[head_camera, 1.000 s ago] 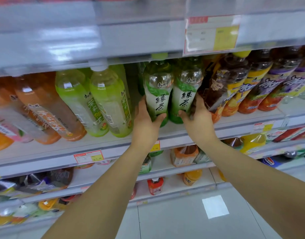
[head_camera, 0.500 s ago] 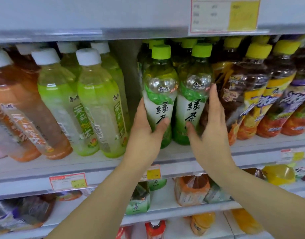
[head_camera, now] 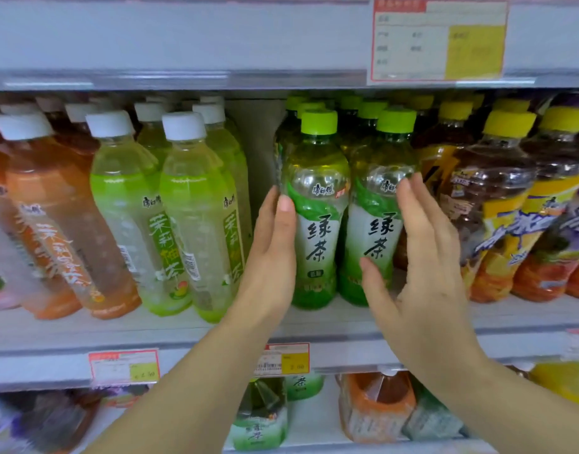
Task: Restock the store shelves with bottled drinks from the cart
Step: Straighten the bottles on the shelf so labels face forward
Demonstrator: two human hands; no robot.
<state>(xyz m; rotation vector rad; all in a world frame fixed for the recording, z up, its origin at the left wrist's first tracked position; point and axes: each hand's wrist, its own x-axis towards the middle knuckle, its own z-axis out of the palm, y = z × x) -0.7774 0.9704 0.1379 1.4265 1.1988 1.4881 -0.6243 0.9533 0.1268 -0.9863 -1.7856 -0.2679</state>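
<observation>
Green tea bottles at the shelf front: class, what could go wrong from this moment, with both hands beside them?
1. The left hand lies flat against the left green tea bottle and the right hand is by the right green tea bottle, gripping neither. A push might tip one forward over the shelf edge.
2. The right hand's fingers are close to the dark yellow-capped bottle; a sideways move could knock it.

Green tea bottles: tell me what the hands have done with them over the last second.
Both hands let go. The left hand slid up from gripping the base of the left green tea bottle and now lies flat against its side. The right hand opened, fingers straight beside the right green tea bottle. Both bottles stayed upright, side by side on the shelf.
</observation>
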